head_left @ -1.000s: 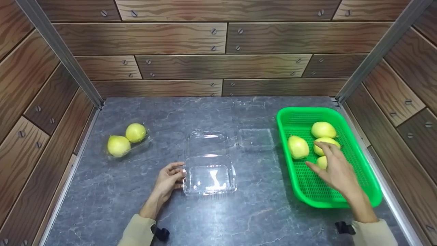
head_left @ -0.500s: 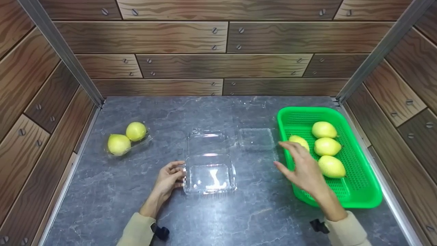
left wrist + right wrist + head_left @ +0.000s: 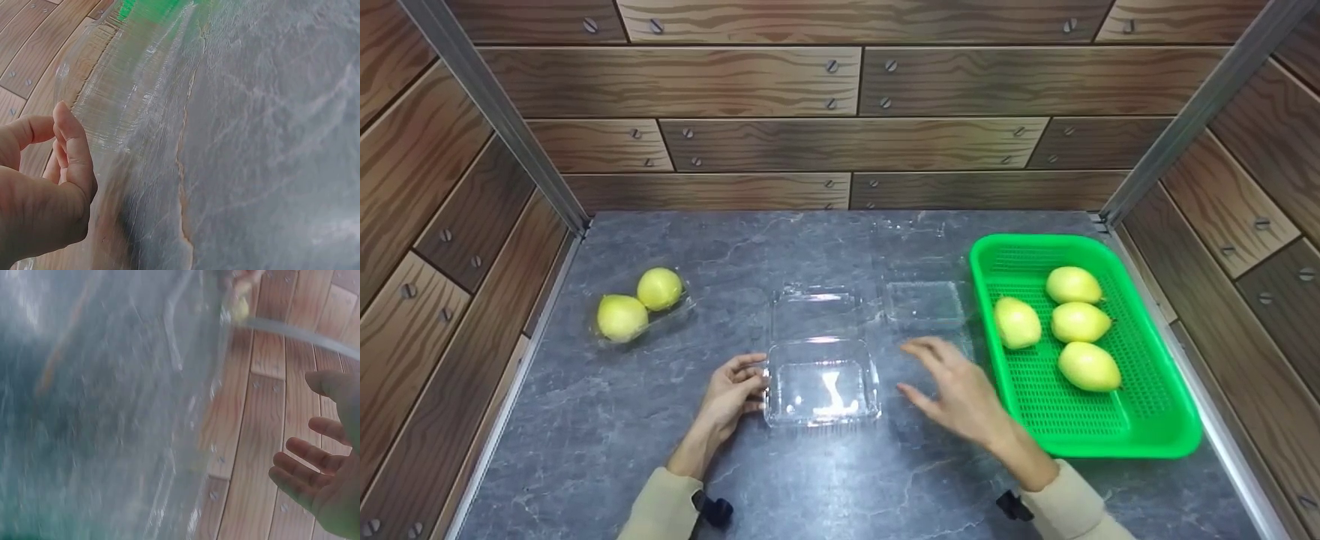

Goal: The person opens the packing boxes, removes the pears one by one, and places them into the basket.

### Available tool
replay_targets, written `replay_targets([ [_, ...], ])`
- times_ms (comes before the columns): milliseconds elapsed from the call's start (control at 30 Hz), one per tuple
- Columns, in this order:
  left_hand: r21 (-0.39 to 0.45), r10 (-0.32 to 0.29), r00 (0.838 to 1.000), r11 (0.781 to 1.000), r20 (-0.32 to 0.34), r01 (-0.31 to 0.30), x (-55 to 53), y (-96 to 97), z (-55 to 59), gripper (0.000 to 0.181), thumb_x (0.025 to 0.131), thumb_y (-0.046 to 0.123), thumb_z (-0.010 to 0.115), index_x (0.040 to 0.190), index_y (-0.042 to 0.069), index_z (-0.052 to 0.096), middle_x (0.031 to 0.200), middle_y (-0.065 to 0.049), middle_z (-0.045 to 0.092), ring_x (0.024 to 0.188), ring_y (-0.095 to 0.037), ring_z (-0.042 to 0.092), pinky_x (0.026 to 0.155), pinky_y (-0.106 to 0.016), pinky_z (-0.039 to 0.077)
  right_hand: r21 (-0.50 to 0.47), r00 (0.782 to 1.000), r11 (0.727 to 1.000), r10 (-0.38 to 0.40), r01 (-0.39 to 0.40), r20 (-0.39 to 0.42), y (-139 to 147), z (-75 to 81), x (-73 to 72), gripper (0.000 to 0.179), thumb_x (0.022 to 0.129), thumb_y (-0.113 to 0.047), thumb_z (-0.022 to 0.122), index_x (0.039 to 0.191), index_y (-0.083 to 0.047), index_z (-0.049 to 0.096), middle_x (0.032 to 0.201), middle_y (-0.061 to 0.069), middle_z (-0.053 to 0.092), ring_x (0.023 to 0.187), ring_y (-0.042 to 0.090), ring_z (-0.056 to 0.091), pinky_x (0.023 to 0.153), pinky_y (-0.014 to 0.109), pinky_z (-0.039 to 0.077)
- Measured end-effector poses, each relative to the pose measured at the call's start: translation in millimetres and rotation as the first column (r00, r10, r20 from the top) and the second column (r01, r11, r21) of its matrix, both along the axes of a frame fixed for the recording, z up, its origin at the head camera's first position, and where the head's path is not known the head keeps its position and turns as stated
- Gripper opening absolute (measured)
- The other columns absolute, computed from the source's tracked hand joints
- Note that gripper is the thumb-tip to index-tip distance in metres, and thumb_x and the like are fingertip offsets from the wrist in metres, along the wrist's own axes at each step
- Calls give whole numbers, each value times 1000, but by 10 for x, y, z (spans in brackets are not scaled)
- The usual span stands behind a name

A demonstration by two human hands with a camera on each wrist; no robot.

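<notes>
In the middle of the table lies an opened clear plastic clamshell box [image 3: 819, 382], its lid laid back away from me. My left hand [image 3: 733, 390] pinches the box's left rim between thumb and fingers; the left wrist view shows the thumb [image 3: 73, 140] at that rim. Between the box and the green basket [image 3: 1110, 448], my right hand [image 3: 960, 394] hovers with fingers spread and holds nothing. Several yellow-green pears lie in the basket, one pear [image 3: 1018, 322] by its left wall and another pear [image 3: 1089, 367] nearest me on the right.
At the left, another clear box [image 3: 669, 316] holds two pears [image 3: 622, 318]. Further clear plastic boxes [image 3: 924, 301] lie behind, beside the basket, hard to make out. Wood-patterned walls [image 3: 840, 142] enclose the back and both sides.
My right hand has moved left, from over the basket's pears to near the clear box, carrying nothing. My left hand and the box have stayed put.
</notes>
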State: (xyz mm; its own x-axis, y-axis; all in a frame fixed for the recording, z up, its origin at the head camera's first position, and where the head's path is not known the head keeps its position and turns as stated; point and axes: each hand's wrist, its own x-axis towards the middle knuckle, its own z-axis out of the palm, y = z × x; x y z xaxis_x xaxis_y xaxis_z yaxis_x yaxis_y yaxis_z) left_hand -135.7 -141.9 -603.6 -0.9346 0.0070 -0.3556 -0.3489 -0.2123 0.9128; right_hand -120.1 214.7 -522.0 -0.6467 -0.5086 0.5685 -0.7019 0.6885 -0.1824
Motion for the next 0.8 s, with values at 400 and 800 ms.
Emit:
replay_targets([
  [400,-33,-13,1000,999,1,13,3,14,-4,49,88,-11,59,136,-4,58,87,2,62,63,-11,59,51,-21,55,74,995,993,92,-95,46,-429,-314,128,51,82,-26,88,126,-7,70,118,7,72,104,19,70,88,29,65],
  [800,-21,-5,1000,1000,-3,5,-4,19,-2,49,87,-12,59,136,-5,58,86,2,62,63,-11,58,50,-21,55,182,993,977,116,-113,-10,-708,-514,202,42,80,-29,90,118,-19,75,112,-2,72,99,13,68,81,25,62],
])
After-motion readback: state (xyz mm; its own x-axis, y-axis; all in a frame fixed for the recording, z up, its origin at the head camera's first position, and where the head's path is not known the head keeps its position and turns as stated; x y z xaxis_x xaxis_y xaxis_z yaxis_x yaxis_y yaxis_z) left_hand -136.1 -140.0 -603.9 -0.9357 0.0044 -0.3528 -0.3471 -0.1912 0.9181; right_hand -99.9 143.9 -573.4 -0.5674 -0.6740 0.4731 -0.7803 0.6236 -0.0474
